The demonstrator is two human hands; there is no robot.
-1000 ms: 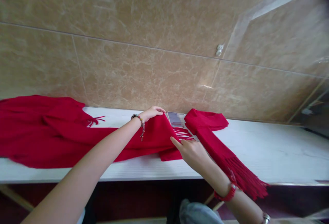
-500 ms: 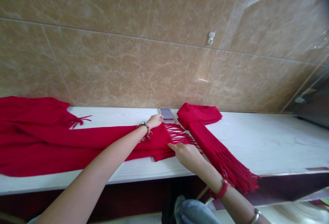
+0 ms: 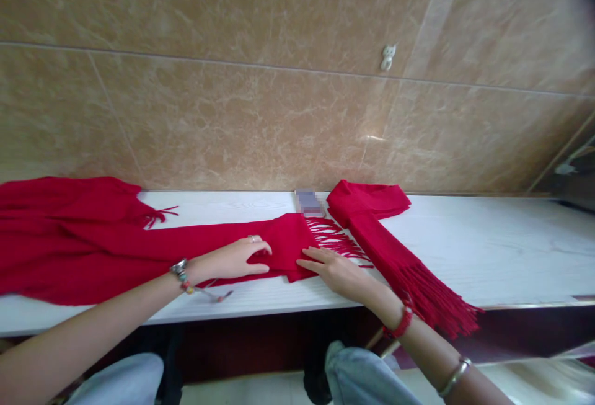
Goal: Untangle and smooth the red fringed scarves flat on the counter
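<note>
A long red scarf (image 3: pixel 158 247) stretches across the white table from the left edge, its fringe spread out at the right end. My left hand (image 3: pixel 239 259) lies over the scarf's front half, thumb and fingers apart, holding nothing. Beside the fringe, my right hand (image 3: pixel 337 273) rests with fingers stretched flat on the scarf's right end. To its right a second red scarf (image 3: pixel 372 234) lies bent, one part folded near the wall and its fringe hanging over the front edge.
A phone (image 3: pixel 309 203) lies against the wall behind the fringe. The white table (image 3: pixel 493 244) is narrow and runs along a brown tiled wall (image 3: pixel 232 120). A small cat-shaped hook (image 3: pixel 387 57) is on the wall. My knees are below the front edge.
My left hand has let go of the scarf's far corner and moved left and nearer to me. My right hand's fingers have spread out flat at the same place.
</note>
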